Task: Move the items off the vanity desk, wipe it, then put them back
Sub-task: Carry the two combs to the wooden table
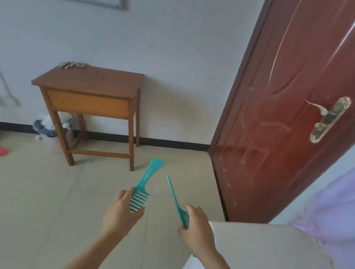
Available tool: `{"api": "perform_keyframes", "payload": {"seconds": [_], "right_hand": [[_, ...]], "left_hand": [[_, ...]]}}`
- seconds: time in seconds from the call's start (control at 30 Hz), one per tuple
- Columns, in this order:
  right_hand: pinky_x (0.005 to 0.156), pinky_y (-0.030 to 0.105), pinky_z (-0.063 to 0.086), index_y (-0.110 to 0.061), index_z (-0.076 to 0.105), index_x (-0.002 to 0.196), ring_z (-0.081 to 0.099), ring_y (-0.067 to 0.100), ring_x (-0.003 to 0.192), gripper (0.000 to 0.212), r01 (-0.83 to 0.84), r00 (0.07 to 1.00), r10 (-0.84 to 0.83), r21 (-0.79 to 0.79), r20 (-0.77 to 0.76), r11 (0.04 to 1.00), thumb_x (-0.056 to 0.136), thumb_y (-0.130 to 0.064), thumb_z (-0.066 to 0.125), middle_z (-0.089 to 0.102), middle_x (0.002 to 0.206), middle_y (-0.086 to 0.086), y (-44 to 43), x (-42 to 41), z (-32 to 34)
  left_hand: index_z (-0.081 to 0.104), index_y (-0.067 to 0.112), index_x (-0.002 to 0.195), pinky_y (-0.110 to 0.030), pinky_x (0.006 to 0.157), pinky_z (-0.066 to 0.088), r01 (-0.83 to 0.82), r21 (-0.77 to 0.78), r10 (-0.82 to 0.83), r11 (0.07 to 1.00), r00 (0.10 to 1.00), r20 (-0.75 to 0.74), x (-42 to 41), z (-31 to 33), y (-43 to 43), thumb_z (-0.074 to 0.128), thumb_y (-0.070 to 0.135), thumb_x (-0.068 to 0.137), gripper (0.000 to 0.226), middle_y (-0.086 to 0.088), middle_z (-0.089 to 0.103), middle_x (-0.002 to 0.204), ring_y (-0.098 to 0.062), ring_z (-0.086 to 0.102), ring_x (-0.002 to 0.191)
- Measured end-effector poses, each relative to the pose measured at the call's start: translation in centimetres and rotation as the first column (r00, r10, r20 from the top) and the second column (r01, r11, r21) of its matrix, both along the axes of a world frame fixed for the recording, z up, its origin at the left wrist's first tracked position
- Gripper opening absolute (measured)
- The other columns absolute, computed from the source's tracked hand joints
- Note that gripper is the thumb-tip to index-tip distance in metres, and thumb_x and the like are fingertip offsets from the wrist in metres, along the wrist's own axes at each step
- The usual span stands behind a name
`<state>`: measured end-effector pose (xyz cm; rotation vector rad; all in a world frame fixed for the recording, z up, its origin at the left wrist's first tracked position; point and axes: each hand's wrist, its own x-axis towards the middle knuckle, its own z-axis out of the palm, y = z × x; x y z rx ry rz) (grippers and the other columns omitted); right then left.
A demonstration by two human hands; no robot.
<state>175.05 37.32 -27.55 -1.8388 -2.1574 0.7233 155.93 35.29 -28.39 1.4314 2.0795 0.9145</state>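
Altogether two teal combs: left hand (120, 211) grips wide-tooth comb (145, 183), right hand (197, 227) tail comb (175, 199)

Teal plastic combs (146, 182), matt wooden desk (89, 83), glossy reddish door (287, 103), shiny metal handle (328, 119)

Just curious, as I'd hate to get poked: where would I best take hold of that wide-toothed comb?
Take the wide-toothed comb by its curved handle, coming from the far end. The left hand grips the toothed end, so only the handle sticks out free, pointing away from the person.
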Motion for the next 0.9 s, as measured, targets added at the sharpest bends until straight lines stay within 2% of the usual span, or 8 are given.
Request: {"api": "perform_keyframes", "payload": {"seconds": [0.17,0.3,0.43,0.5,0.73,0.83,0.9], "right_hand": [[0.086,0.026,0.04,-0.022,0.043,0.13,0.044,0.018,0.115,0.05,-0.116,0.993,0.114,0.05,0.028,0.992,0.082,-0.015,0.054,0.046,0.119,0.002,1.9,-6.5,2.0],[0.083,0.025,0.04,-0.02,0.045,0.129,0.044,0.018,0.116,0.047,-0.222,0.974,0.217,0.08,0.06,0.972,0.083,-0.017,0.056,0.046,0.121,0.002,3.9,-14.4,3.3],[0.072,0.018,0.033,-0.019,0.046,0.128,0.047,0.017,0.112,0.045,-0.293,0.956,0.287,0.107,0.061,0.95,0.085,-0.018,0.057,0.046,0.122,0.002,5.3,-24.1,4.2],[0.07,0.018,0.031,-0.02,0.046,0.128,0.048,0.016,0.111,0.044,-0.316,0.949,0.309,0.127,0.069,0.94,0.085,-0.018,0.058,0.046,0.121,0.002,6.2,-28.6,4.5],[0.069,0.02,0.035,-0.019,0.045,0.129,0.05,0.016,0.106,0.043,-0.317,0.948,0.308,0.188,0.074,0.93,0.087,-0.02,0.057,0.047,0.121,0.001,10.5,-40.0,6.3],[0.066,0.022,0.042,-0.02,0.046,0.127,0.052,0.012,0.093,0.043,-0.3,0.954,0.299,0.195,0.037,0.934,0.086,-0.022,0.058,0.047,0.119,-0.001,12.7,-43.6,6.9],[0.07,0.023,0.047,-0.02,0.047,0.126,0.052,0.012,0.093,0.043,-0.307,0.951,0.307,0.209,0.036,0.928,0.085,-0.023,0.059,0.048,0.119,-0.001,14.4,-45.5,6.9]], "left_hand": [[0.042,0.018,0.132,-0.033,0.055,0.054,-0.135,0.005,0.135,0.991,0.991,0.005,-6.5,0.7,-1.0,0.064,0.023,0.081,0.056,0.008,0.042,0.101,-0.014,0.053,0.07],[0.038,0.018,0.135,-0.032,0.047,0.054,-0.223,0.022,0.223,0.975,0.975,0.001,-14.0,1.3,-1.2,0.063,0.025,0.082,0.059,0.003,0.045,0.109,-0.016,0.054,0.068],[0.04,0.015,0.134,-0.041,0.065,0.056,-0.284,0.043,0.284,0.958,0.959,0.006,-23.3,2.0,-1.3,0.065,0.023,0.08,0.06,-0.002,0.048,0.114,-0.022,0.056,0.079],[0.039,0.014,0.135,-0.042,0.068,0.055,-0.3,0.052,0.301,0.952,0.954,0.002,-27.9,2.1,-1.0,0.065,0.022,0.08,0.061,-0.004,0.048,0.115,-0.021,0.054,0.081],[0.04,0.013,0.134,-0.039,0.052,0.055,-0.398,0.081,0.399,0.914,0.917,0.001,-40.5,3.5,0.1,0.064,0.021,0.081,0.059,-0.002,0.046,0.111,-0.019,0.051,0.074],[0.039,0.012,0.135,-0.035,0.045,0.054,-0.437,0.09,0.439,0.895,0.898,-0.002,-44.9,3.7,1.6,0.065,0.021,0.081,0.06,-0.004,0.046,0.113,-0.016,0.051,0.071],[0.037,0.012,0.136,-0.031,0.039,0.05,-0.453,0.085,0.454,0.888,0.891,0.009,-46.7,3.5,3.0,0.064,0.022,0.082,0.061,-0.006,0.045,0.116,-0.013,0.049,0.07]]}}
